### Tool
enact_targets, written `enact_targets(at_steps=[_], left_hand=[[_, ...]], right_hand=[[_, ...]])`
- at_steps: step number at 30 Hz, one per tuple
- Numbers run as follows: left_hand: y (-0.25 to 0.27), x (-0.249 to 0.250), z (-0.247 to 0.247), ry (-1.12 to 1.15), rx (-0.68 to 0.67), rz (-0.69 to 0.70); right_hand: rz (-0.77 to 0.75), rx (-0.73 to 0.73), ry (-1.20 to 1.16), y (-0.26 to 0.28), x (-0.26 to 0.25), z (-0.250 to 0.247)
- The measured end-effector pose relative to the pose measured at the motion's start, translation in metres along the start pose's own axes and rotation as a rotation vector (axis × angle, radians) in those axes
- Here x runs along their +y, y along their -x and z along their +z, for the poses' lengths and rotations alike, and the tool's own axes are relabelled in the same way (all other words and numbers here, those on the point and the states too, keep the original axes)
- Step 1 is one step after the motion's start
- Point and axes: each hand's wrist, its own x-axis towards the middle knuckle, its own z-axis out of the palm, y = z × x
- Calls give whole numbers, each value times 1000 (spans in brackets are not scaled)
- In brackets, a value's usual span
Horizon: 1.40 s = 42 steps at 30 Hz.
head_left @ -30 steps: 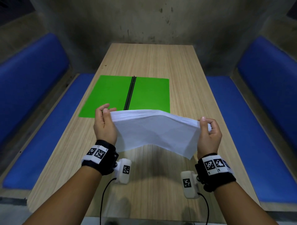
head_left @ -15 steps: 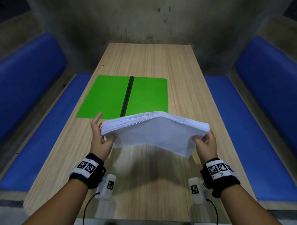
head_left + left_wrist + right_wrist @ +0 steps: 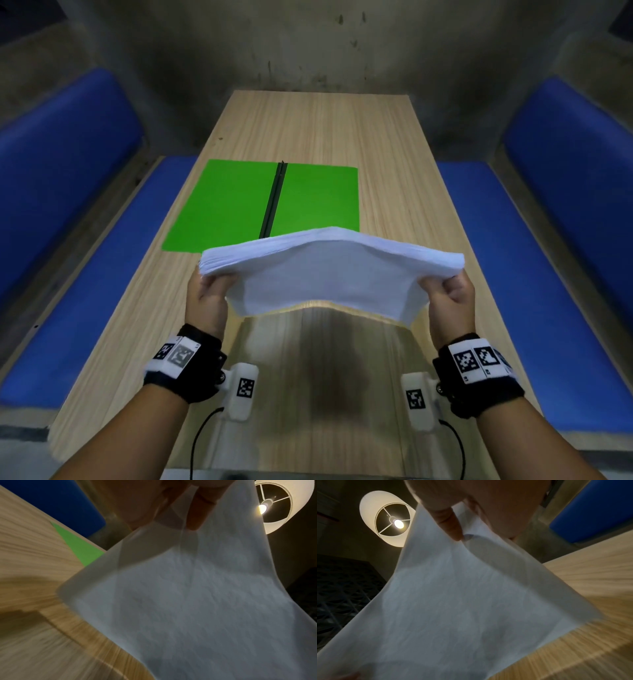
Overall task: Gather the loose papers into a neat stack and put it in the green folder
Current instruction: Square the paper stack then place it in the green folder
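Holding the papers (image 3: 329,274) above the table (image 3: 394,164), we pinch one end in our left hand (image 3: 207,301) and the other in our right hand (image 3: 452,301); the open folder (image 3: 226,205) lies just beyond.

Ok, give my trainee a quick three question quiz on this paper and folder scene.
1. True or false: the green folder lies open on the table.
2. Which hands hold the paper stack? A) left hand only B) right hand only C) both
3. Fill in: the stack is held ____ the table, not resting on it.

Key: 1 true; 2 C; 3 above
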Motion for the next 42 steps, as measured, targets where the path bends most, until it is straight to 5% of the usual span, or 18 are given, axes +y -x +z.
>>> enact_targets(at_steps=[9, 16, 21, 30, 33, 36, 39, 42], left_hand=[[10, -10, 10, 61, 87, -172], [2, -3, -2, -62, 116, -198], [-2, 4, -7, 19, 46, -87], [0, -3, 2, 10, 73, -197], [2, 5, 5, -228, 197, -87], [9, 31, 26, -713, 265, 196], [16, 42, 60, -1154, -136, 620], [21, 44, 89, -1417, -448, 733]], right_hand=[[127, 51, 12, 4, 22, 8], [110, 47, -30, 0, 13, 4], [-5, -41, -11, -3, 11, 1], [140, 14, 99, -5, 32, 12], [150, 31, 114, -7, 32, 13], [154, 54, 131, -7, 32, 16], [169, 66, 130, -8, 28, 18], [195, 69, 114, -8, 27, 18]])
